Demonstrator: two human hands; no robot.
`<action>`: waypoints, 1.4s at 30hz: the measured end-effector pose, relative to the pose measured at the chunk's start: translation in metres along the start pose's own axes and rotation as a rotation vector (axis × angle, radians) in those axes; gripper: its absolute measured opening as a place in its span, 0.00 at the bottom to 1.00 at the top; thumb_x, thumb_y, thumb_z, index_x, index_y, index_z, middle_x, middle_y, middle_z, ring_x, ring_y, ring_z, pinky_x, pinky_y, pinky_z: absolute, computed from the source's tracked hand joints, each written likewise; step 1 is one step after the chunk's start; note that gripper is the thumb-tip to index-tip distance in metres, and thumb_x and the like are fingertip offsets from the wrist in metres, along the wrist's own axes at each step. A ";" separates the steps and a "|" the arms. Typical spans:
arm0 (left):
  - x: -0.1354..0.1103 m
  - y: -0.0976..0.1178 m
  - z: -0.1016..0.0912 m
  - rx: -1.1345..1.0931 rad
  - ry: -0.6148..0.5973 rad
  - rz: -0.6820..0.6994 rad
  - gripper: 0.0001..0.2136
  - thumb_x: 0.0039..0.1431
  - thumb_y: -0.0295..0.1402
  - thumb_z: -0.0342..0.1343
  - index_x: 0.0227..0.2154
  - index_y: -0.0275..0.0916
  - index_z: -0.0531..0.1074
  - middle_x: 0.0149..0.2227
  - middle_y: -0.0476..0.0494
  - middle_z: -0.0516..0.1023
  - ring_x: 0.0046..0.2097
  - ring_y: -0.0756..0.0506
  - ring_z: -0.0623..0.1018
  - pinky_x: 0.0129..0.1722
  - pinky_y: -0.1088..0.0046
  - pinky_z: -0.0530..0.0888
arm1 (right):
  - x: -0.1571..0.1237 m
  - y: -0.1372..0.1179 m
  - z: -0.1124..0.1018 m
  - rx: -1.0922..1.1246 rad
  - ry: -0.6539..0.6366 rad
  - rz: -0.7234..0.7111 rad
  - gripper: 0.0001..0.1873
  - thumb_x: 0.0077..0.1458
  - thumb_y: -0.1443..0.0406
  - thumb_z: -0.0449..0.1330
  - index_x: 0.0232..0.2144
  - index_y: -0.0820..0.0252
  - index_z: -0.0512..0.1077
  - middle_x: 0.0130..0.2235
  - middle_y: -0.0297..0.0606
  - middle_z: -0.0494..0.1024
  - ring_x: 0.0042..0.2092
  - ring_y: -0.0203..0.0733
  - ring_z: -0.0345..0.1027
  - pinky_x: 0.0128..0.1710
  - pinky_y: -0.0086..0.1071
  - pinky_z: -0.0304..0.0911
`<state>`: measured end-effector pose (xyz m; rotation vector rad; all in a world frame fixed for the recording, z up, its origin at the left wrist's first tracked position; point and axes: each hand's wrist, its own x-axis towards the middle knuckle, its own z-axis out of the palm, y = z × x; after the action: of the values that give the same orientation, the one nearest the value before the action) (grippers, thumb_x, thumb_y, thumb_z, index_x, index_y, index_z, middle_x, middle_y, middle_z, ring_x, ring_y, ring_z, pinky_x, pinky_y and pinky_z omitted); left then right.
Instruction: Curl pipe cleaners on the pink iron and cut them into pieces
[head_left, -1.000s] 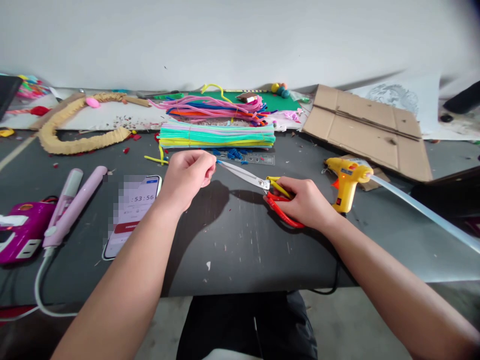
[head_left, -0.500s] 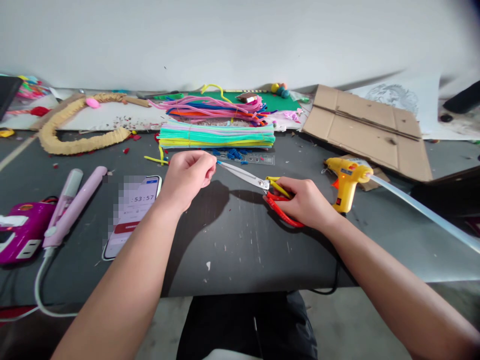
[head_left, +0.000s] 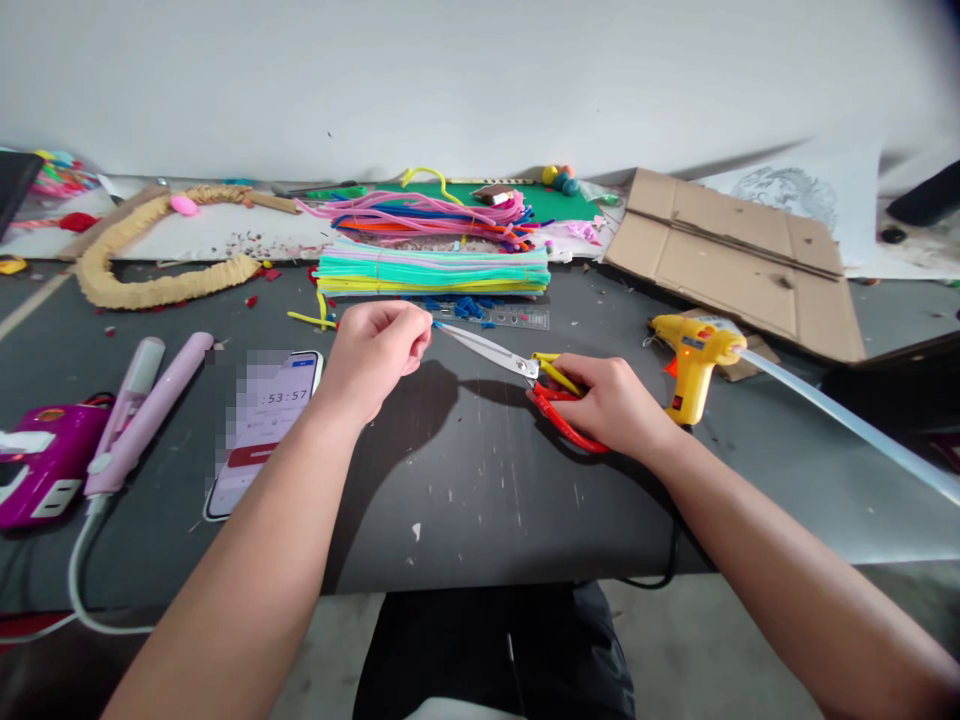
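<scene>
My right hand (head_left: 616, 402) is wrapped round the red and yellow handles of a pair of scissors (head_left: 491, 350). The scissors' blades point left and look closed, with their tips at the fingertips of my left hand (head_left: 386, 350). In a pinch, my left hand holds a blue pipe cleaner (head_left: 436, 324); only a tiny end of it shows beside the blade tips, and the rest is hidden by the fingers. Just behind, short blue cut pieces (head_left: 471, 308) lie on a clear ruler (head_left: 525, 318). A banded bundle of turquoise, yellow and lilac pipe cleaners (head_left: 435, 270) lies beyond them.
Pink, blue and orange pipe cleaners (head_left: 450, 215) lie at the back. A yellow glue gun (head_left: 697, 350) with a long glue stick and folded cardboard (head_left: 735, 260) are right. Left are a phone (head_left: 259, 480), a pink hair straightener (head_left: 154, 410) and a beige ruffled curve (head_left: 165, 288).
</scene>
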<state>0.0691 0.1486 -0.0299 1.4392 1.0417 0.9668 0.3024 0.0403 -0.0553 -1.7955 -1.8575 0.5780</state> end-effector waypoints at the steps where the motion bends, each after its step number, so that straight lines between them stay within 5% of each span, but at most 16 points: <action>1: 0.000 0.000 0.000 0.001 0.000 -0.003 0.13 0.48 0.30 0.56 0.12 0.38 0.61 0.16 0.49 0.60 0.19 0.54 0.61 0.17 0.76 0.56 | 0.000 0.000 0.000 0.000 0.002 -0.001 0.18 0.52 0.60 0.60 0.22 0.57 0.54 0.22 0.27 0.55 0.29 0.35 0.42 0.27 0.30 0.44; 42: 0.000 -0.001 0.002 0.012 -0.007 -0.008 0.15 0.49 0.32 0.56 0.12 0.38 0.59 0.16 0.49 0.58 0.19 0.54 0.60 0.17 0.75 0.56 | -0.001 0.000 0.002 -0.018 0.012 0.004 0.16 0.51 0.59 0.60 0.22 0.57 0.57 0.22 0.28 0.58 0.27 0.34 0.44 0.27 0.30 0.45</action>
<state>0.0705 0.1481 -0.0308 1.4464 1.0495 0.9502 0.3008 0.0397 -0.0567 -1.8112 -1.8571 0.5529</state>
